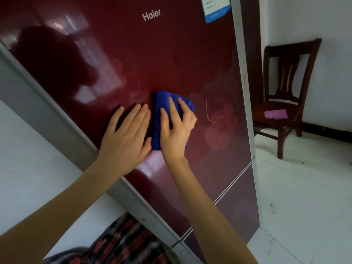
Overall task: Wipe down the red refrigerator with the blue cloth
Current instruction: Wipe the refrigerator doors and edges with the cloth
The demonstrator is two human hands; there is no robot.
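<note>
The red refrigerator (pixel 152 54) fills most of the view, its glossy door tilted in the frame and printed with faint flowers. A folded blue cloth (pixel 162 103) lies flat against the middle of the upper door. My right hand (pixel 176 130) presses on the cloth with fingers spread over it, covering its lower half. My left hand (pixel 125 136) rests flat on the door just left of the cloth, fingers apart, holding nothing. A thin yellow thread (pixel 209 115) clings to the door right of the cloth.
A dark wooden chair (pixel 285 88) stands at the right against the white wall, with a purple cloth (pixel 276 113) on its seat. A white and blue label (pixel 217 8) is stuck at the door's top right. White tiled floor (pixel 304 197) lies to the right.
</note>
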